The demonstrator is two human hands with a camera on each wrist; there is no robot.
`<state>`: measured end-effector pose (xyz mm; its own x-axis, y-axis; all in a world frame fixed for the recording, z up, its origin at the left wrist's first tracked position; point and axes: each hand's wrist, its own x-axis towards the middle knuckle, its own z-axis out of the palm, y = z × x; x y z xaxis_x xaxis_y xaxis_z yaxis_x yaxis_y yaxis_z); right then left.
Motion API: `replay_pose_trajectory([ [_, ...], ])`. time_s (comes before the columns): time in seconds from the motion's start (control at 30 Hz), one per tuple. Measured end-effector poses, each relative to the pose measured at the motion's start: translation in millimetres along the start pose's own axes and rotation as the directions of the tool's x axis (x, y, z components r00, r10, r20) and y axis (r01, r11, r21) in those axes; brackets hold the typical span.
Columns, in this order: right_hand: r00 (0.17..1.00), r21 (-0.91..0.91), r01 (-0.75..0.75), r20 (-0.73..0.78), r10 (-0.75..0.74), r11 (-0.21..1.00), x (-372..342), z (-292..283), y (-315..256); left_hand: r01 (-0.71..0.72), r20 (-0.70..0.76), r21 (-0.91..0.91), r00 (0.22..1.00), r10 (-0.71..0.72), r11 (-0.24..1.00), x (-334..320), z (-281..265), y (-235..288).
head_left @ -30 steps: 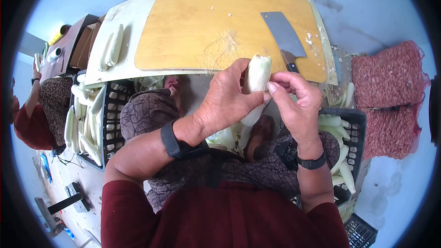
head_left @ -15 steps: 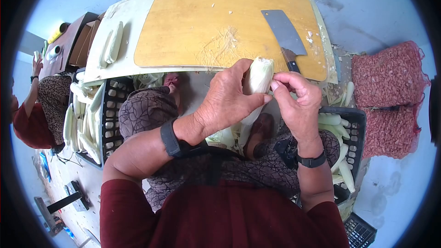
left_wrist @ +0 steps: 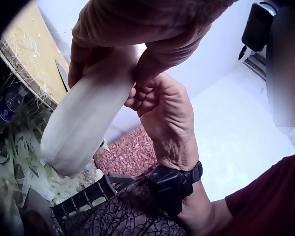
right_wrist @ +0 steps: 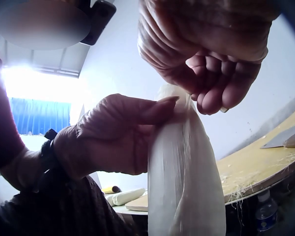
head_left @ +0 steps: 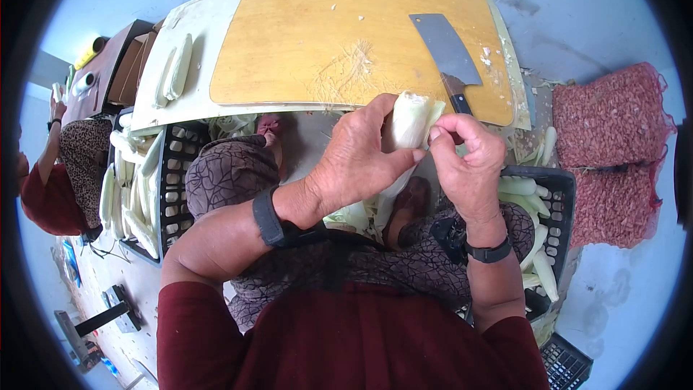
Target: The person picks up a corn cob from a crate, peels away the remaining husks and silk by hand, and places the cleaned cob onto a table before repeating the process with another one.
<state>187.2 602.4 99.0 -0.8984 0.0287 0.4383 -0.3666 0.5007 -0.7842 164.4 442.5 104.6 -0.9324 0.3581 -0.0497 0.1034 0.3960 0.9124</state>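
An ear of corn (head_left: 408, 126) in pale husk stands nearly upright above the person's lap. The left hand (head_left: 354, 146) grips it, thumb across the near side and fingers behind. At its right edge, the right hand (head_left: 469, 162) pinches a husk leaf (head_left: 436, 113) between thumb and forefinger. That leaf stands slightly away from the ear. In the right wrist view, a lengthwise fold runs down the husk (right_wrist: 187, 167) below the pinching fingers. The left wrist view shows the ear's smooth, rounded lower end (left_wrist: 69, 147), while the left hand covers its upper part.
A cleaver (head_left: 446, 50) lies on the yellow board (head_left: 303, 29), with two ears (head_left: 180, 68) on the pale tabletop to the left. Crates of ears flank the person, left (head_left: 173, 188) and right (head_left: 567, 209). Red mesh sacks (head_left: 610, 130) stand at right; another person (head_left: 54, 195) is far left.
The right thumb and forefinger have drawn a husk leaf slightly outward from the ear's right side. The left hand keeps its grip, nearly still.
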Motion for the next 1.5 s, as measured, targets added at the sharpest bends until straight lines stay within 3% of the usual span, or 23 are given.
replay_pose_trajectory([
  [0.07, 0.992, 0.013, -0.123, 0.029, 0.123, 0.992, -1, -2, -4, 0.002, -0.002, -0.029, 1.0, -0.002, 1.0, -1, 0, 1],
  [0.2, 0.976, 0.069, -0.214, 0.05, 0.211, 0.974, -1, -4, 2, 0.014, -0.003, -0.078, 1.0, -0.014, 0.997, -1, 0, -2],
  [0.37, 0.944, 0.313, -0.323, 0.044, 0.326, 0.893, 4, -8, 3, 0.08, 0.077, -0.255, 0.995, -0.062, 0.964, 2, -5, -10],
  [0.43, 0.94, 0.365, -0.326, 0.028, 0.34, 0.872, 5, -8, 3, 0.075, 0.084, -0.314, 0.995, -0.051, 0.947, 3, -5, -11],
  [0.5, 0.936, 0.418, -0.324, 0.014, 0.351, 0.849, 6, -9, 5, -0.027, -0.021, -0.449, 1.0, 0.02, 0.893, 5, -3, -16],
  [0.6, 0.927, 0.473, -0.347, 0.04, 0.374, 0.81, 7, -15, 10, -0.044, -0.044, -0.486, 0.999, 0.026, 0.873, 6, -9, -14],
  [0.67, 0.904, 0.628, -0.358, 0.047, 0.426, 0.691, 9, -18, 14, -0.029, -0.052, -0.489, 0.999, 0.004, 0.872, 7, -14, -12],
  [0.77, 0.901, 0.674, -0.319, -0.003, 0.434, 0.667, 11, -22, 17, -0.014, -0.067, -0.517, 0.997, -0.025, 0.856, 9, -20, -11],
  [1.0, 0.88, 0.738, -0.25, -0.097, 0.465, 0.627, 16, -38, 23, -0.066, -0.176, -0.632, 0.983, -0.059, 0.772, 15, -34, -8],
  [1.27, 0.77, 0.738, -0.222, -0.268, 0.579, 0.637, 21, -58, 27, -0.084, -0.223, -0.774, 0.964, -0.147, 0.628, 21, -55, -8],
  [1.5, 0.734, 0.784, -0.195, -0.283, 0.618, 0.59, 21, -69, 38, -0.188, -0.33, -0.832, 0.924, -0.193, 0.522, 27, -73, -15],
])
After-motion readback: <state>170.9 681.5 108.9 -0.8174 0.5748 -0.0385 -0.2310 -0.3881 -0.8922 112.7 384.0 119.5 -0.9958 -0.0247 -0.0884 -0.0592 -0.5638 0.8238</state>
